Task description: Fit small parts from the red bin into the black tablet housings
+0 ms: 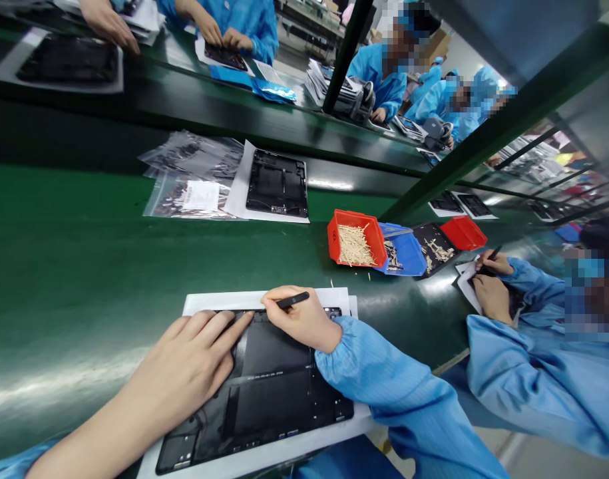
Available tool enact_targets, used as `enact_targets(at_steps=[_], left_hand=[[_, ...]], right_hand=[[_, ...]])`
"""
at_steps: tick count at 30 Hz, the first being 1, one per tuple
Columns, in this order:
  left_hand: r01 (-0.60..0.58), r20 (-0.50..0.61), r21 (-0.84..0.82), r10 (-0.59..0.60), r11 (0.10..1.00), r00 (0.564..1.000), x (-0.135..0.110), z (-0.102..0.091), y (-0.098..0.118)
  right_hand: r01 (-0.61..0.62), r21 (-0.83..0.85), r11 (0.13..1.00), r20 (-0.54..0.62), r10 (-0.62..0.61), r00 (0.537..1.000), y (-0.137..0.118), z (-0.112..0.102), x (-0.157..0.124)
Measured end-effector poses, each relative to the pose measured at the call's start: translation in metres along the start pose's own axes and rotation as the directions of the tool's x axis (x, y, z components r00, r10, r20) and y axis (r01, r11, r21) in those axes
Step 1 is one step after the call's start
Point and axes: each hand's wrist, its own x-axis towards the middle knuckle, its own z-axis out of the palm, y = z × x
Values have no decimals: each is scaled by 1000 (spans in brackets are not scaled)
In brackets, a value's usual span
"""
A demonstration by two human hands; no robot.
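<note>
A black tablet housing lies on white paper sheets in front of me, with flat dark panels inside its frame. My left hand rests palm-down across its left part. Its fingers are stretched out, and the index fingertip presses near the top edge. Just right of that fingertip, my right hand is closed in a pinch around black tweezers. Only their back end shows; the tips are hidden by my fingers. The right hand hovers at or touches the housing's top edge; I cannot tell which.
Beyond the housing stand a red bin of pale strips, a blue bin and a black tray. Another housing lies beside plastic bags. A green post slants overhead. A co-worker's sleeve is close on the right.
</note>
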Motion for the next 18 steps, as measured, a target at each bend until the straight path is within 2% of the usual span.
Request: enact_targets(at_steps=[7, 11, 15, 18], left_hand=[[-7, -2, 69, 7, 998, 1000, 1, 0, 6], [-5, -4, 114, 5, 993, 1000, 1, 1, 8], [16, -25, 103, -13, 995, 1000, 0, 2, 10], [35, -45, 82, -31, 996, 998, -1, 2, 10]], right_hand=[[122, -156, 980, 33, -119, 992, -7, -2, -1], [183, -152, 971, 48, -177, 983, -10, -4, -2], [143, -163, 976, 58, -135, 989, -11, -5, -2], [87, -191, 978, -13, -91, 996, -10, -7, -3]])
